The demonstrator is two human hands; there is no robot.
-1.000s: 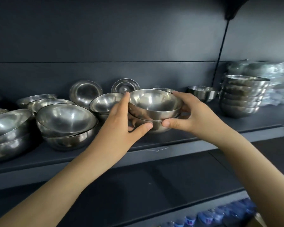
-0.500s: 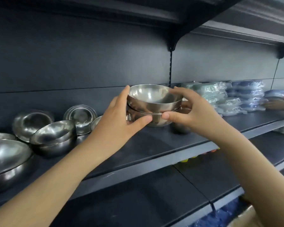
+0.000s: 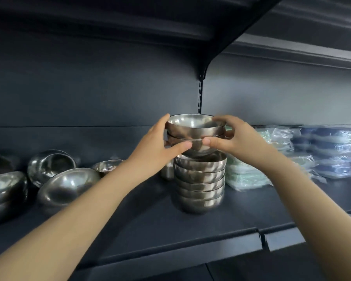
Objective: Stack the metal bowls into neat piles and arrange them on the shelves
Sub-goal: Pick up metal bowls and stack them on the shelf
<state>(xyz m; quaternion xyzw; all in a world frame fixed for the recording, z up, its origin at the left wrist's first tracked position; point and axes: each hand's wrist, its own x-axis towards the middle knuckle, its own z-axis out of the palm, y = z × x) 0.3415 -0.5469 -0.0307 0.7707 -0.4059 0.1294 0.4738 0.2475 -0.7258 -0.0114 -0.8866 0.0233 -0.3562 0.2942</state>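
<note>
Two nested metal bowls [image 3: 194, 131] are held between my hands, level, just above a tall pile of several stacked metal bowls [image 3: 200, 183] on the dark shelf [image 3: 221, 226]. My left hand [image 3: 160, 147] grips the pair's left side, thumb under the lower bowl. On the right side, my right hand [image 3: 231, 136] has fingers over the rim and thumb on the lower bowl. The bottom of the held pair sits at or barely above the pile's top rim.
Loose metal bowls [image 3: 67, 185] lie tilted on the shelf's left part, more at the far left [image 3: 4, 187]. A small metal cup [image 3: 167, 171] stands behind the pile. Plastic-wrapped stacks [image 3: 316, 151] fill the right. Another shelf [image 3: 251, 23] hangs overhead on a bracket.
Both hands carried the two nested bowls to the right along the shelf, and they now hover over the tall pile. The view swung right with them.
</note>
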